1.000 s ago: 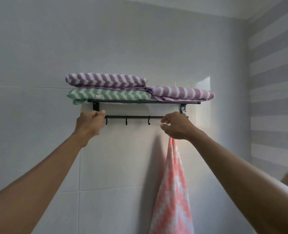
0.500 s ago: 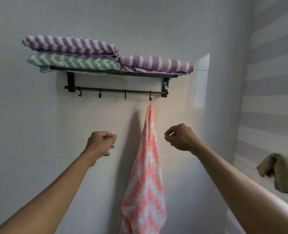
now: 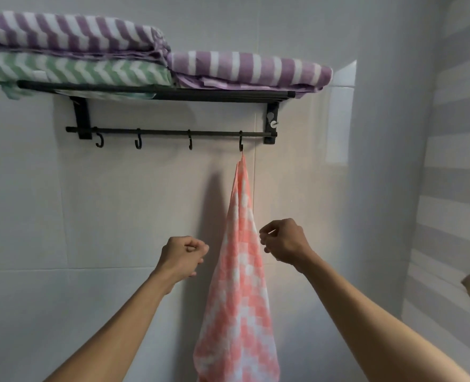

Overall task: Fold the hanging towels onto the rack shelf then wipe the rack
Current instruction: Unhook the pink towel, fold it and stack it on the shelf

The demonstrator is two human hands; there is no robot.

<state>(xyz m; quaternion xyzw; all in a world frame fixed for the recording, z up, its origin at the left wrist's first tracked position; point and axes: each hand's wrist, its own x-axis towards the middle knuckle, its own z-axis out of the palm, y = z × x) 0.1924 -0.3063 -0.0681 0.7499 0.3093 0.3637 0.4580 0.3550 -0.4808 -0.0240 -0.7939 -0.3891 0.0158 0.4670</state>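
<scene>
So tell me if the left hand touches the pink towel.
Apart. The head view shows bare wall between the left hand and the pink towel.

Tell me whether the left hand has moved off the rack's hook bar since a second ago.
Yes. The left hand has dropped well below the hook bar it was up at, now level beside the pink hanging towel.
</scene>
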